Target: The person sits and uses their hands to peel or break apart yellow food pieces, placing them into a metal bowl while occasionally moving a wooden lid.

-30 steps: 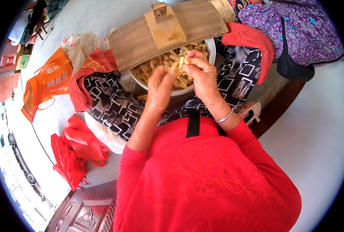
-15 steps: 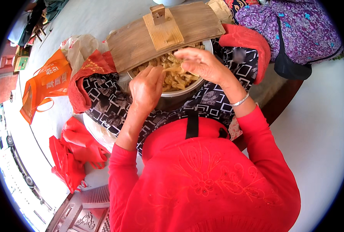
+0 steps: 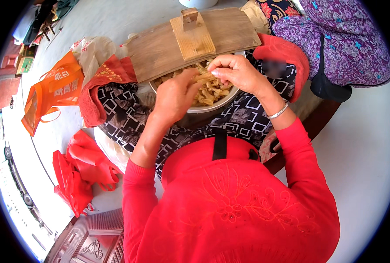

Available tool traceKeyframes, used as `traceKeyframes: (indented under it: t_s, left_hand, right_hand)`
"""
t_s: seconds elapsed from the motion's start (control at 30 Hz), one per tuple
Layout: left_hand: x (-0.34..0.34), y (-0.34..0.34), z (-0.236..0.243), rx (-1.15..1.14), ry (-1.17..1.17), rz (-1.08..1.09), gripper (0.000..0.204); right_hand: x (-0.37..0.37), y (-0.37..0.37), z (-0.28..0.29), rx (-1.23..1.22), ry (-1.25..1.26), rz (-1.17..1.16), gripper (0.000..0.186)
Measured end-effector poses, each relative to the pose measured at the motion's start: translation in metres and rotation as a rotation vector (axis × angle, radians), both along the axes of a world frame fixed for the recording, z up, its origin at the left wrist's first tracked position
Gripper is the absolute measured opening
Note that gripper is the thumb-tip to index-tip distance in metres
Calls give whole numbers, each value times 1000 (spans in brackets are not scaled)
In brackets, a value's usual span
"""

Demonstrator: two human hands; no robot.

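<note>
A round pale basin (image 3: 215, 106) sits between my knees, with many yellowish-brown, strip-like food pieces (image 3: 209, 93) inside. Over its near half, my left hand (image 3: 174, 95) is closed, its fingers bent over the food at the left. A yellowish piece (image 3: 202, 78) stretches from these fingers toward the right hand. On the right side, my right hand (image 3: 241, 75) pinches thumb and forefinger together at the far end of that piece. Exactly what kind of food it is, I cannot make out. Both wrists are raised above the rim.
A wooden board (image 3: 149, 57) with an upright block (image 3: 194, 37) lies across the basin's far side. Red towels (image 3: 287, 46) drape my knees. Orange (image 3: 56, 90) and red bags (image 3: 87, 164) lie to the left. Another person's purple floral clothing (image 3: 352, 44) is at the upper right.
My right hand's fingers, spread and blurred before, have come together in a pinch near the left hand. My left hand has turned slightly and moved a little right. The whole view has shifted slightly.
</note>
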State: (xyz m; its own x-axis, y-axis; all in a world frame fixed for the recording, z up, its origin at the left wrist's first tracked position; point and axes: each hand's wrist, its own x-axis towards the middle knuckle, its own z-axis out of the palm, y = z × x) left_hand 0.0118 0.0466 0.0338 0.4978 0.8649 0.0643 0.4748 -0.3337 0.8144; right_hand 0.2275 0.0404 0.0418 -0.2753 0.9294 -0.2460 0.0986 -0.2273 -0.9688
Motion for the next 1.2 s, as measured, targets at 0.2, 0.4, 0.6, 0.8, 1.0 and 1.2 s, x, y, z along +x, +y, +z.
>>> traceKeyframes:
  t_s: [0.2,0.4,0.6,0.8,1.0,1.2]
  left_hand:
    - [7,15,-11,-324,-143,-124,24]
    - [-3,24,-10,-662,-300,-175,25]
    - [-4,46,-9,-746,-454,7,22]
    - [0,75,-19,-701,-537,146,13]
    - [6,91,-26,-628,-573,163,10]
    - [15,106,-42,-447,-467,169,12]
  right_hand:
    - [1,-2,11,545,-499,198,19]
    - [15,0,18,207,-340,234,17]
    - [3,13,6,138,-75,-86,17]
    - [-6,41,-12,331,-229,-189,12]
    - [-8,55,-11,432,-368,-245,14]
    - [-9,60,-26,484,-442,-288,14]
